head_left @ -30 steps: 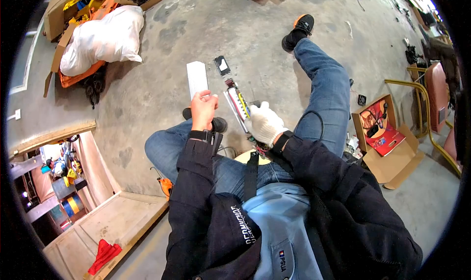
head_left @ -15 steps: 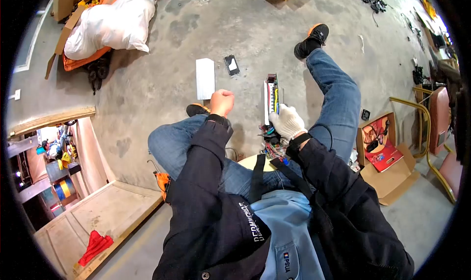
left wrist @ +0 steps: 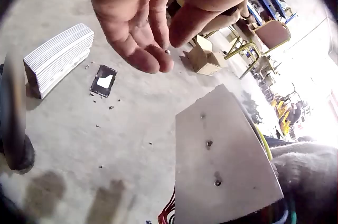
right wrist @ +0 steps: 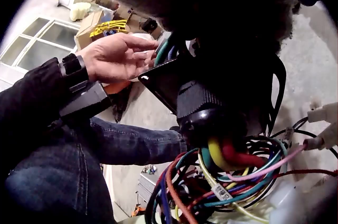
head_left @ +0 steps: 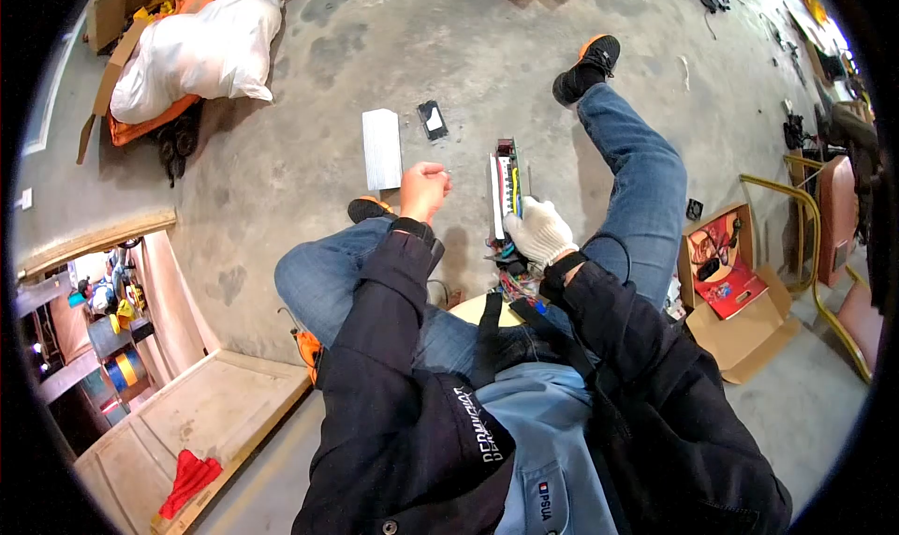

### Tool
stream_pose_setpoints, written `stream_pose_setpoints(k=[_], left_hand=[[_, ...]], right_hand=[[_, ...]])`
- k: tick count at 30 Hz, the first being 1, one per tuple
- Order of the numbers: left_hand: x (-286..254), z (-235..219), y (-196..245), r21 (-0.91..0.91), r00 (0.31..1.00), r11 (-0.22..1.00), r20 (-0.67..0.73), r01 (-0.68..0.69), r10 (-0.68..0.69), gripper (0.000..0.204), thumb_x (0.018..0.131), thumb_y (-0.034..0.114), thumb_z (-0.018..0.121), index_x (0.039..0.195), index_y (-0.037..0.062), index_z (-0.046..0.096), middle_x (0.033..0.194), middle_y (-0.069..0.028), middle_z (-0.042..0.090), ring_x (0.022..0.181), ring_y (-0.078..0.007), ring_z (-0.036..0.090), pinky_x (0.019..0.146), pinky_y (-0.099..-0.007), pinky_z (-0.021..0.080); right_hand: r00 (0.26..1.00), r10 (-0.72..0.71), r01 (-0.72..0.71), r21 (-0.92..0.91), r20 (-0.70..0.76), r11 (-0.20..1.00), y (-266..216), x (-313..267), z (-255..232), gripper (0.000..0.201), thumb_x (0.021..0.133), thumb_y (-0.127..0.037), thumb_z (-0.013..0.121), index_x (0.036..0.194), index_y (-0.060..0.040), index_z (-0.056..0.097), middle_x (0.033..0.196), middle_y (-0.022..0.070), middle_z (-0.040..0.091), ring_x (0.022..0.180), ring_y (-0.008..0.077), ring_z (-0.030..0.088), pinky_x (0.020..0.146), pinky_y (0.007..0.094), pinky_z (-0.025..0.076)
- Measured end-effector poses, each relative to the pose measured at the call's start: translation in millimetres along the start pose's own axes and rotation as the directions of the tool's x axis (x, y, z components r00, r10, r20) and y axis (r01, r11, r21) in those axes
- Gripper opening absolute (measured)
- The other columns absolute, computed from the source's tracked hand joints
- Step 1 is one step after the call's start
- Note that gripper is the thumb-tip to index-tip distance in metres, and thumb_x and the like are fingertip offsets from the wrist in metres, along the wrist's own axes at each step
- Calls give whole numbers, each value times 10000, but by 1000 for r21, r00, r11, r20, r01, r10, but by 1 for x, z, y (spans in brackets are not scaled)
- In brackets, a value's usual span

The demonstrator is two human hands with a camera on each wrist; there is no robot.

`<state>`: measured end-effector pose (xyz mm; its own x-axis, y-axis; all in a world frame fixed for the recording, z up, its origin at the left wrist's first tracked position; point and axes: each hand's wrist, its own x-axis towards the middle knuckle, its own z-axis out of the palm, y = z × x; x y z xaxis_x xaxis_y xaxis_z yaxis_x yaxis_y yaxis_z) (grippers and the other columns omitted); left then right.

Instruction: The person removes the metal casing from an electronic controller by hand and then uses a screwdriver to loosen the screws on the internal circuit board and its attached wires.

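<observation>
My bare left hand [head_left: 424, 193] hovers left of a long narrow electronic unit [head_left: 512, 186], its fingers curled. The left wrist view shows a tiny shiny metal piece [left wrist: 168, 52] between the thumb and fingertips of that hand [left wrist: 142, 29]. In a white glove, my right hand [head_left: 541, 233] grips the unit near its lower end, and a thin rod [head_left: 529, 181] sticks up beside the fingers. The unit's flat metal side [left wrist: 224, 160] has several screws or holes. Bundled coloured wires [right wrist: 211, 192] hang from its black ribbed connector [right wrist: 198, 100].
On the floor lie a white ribbed block [head_left: 381, 151] and a black rectangular part [head_left: 433, 120], with small screws scattered nearby [left wrist: 111, 107]. An open carton [head_left: 740, 319] stands by the right leg, a metal-framed chair [head_left: 836, 216] beyond. A wooden panel [head_left: 215, 390] is at lower left.
The unit has swung from tilted to nearly upright and shifted right with my gloved hand. My left hand has moved away from the white block towards the unit.
</observation>
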<state>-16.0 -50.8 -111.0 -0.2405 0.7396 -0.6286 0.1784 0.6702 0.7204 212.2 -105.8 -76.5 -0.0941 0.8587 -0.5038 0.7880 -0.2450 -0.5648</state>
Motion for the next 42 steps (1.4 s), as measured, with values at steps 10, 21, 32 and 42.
stream_pose_setpoints(k=[10,21,32,42], left_hand=[[-4,-9,6,-67,1000,998,12,13,-12,349,956,111,657,1253,-66,608,1019,-127,723,873,-190,716,755,-312,571],[-44,-3,2,169,950,983,291,66,-114,1196,861,701,705,1504,-203,257,1418,-287,492,1343,-291,490,1071,-375,424],[-93,-13,7,-402,965,911,185,-96,184,655,850,154,753,1359,-23,380,1128,-111,623,979,-174,620,822,-317,520],[-108,-32,8,-464,926,883,360,74,112,756,844,177,764,1464,72,345,1194,-83,607,1041,-180,604,899,-351,497]], right_hand=[[1000,0,0,-1,-10,1000,-2,-1,1,425,898,-379,614,1049,14,672,995,372,631,865,501,684,813,521,572],[994,-64,66,22,-93,998,-36,-25,1,315,898,-333,666,1047,-56,681,996,296,629,818,454,710,737,499,587],[966,-226,249,215,-128,944,-69,-61,-9,366,886,-364,663,1114,-80,629,1000,288,611,870,466,684,760,519,557],[936,-321,346,205,-144,916,-67,-70,-6,343,881,-365,678,1060,-76,629,991,273,610,852,457,675,739,525,551]])
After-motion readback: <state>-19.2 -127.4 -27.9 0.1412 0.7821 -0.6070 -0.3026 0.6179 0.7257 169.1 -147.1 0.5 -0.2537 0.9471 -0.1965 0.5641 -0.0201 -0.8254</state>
